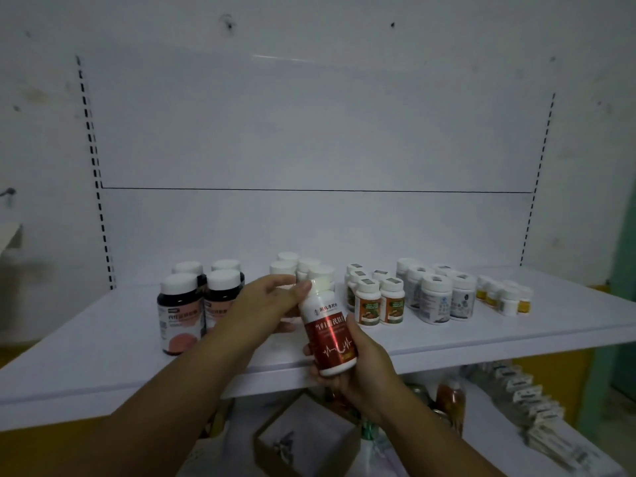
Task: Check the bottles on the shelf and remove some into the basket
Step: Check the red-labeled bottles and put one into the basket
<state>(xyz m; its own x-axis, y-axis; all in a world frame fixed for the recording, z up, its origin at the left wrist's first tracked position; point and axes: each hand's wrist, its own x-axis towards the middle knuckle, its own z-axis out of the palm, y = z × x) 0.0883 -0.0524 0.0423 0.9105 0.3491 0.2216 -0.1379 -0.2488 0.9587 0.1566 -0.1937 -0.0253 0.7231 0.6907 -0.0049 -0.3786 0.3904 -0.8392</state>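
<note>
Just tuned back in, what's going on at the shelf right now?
A person holds a red-labelled bottle up in front of the white shelf, with its label facing the camera. The right hand grips its lower half and the left hand holds it near the white cap. Behind it, dark bottles, orange-labelled bottles and small yellow bottles stand in groups on the shelf. No basket is clearly in view.

Left hand (272, 301) is covering the lower bodies of white-capped bottles (309, 265) at its 12 o'clock. Small print on the red-labelled bottle (328, 335) is proving illegible. At 5 o'clock, lower-shelf packets (530, 404) are blurring; the cardboard box (265, 452) is running off the bottom edge.
</note>
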